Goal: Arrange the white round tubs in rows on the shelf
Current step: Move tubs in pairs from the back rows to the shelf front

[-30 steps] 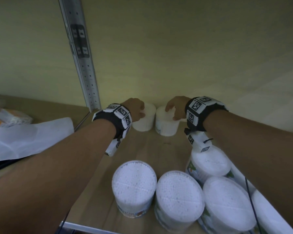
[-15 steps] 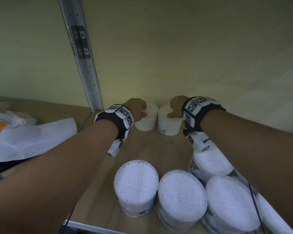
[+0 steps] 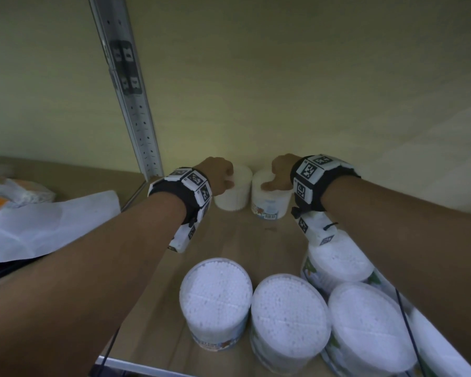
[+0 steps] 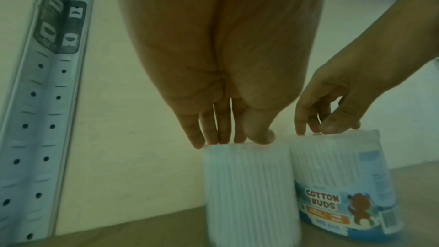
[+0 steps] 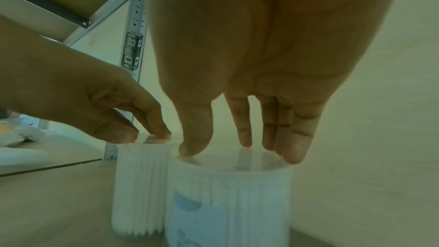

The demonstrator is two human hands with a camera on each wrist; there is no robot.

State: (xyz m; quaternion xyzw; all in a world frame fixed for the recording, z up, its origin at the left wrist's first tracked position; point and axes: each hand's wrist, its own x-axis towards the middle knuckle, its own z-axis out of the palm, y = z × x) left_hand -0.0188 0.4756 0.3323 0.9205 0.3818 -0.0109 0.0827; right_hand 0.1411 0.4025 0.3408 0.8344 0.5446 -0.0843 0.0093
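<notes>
Two white round tubs of cotton buds stand side by side at the back of the wooden shelf (image 3: 242, 240), close to the wall. My left hand (image 3: 218, 175) rests its fingertips on the lid rim of the left tub (image 3: 233, 195). My right hand (image 3: 279, 172) touches the top of the right tub (image 3: 268, 202), thumb at the near rim and fingers at the far rim. The left wrist view shows straight left fingers (image 4: 213, 134) on the left tub (image 4: 249, 185) beside the labelled right tub (image 4: 337, 176). In the right wrist view, right fingers (image 5: 244, 138) press the lid of the right tub (image 5: 228, 204).
Several more white tubs stand at the shelf's front: one (image 3: 215, 297), a second (image 3: 288, 319), a third (image 3: 370, 330), and more under my right forearm. A perforated metal post (image 3: 136, 104) rises at the back left. White bags (image 3: 38, 224) lie on the neighbouring shelf.
Both hands have slid the two tubs a little farther back toward the wall. The tubs now stand closer together, and the fingers lie on their lids.
</notes>
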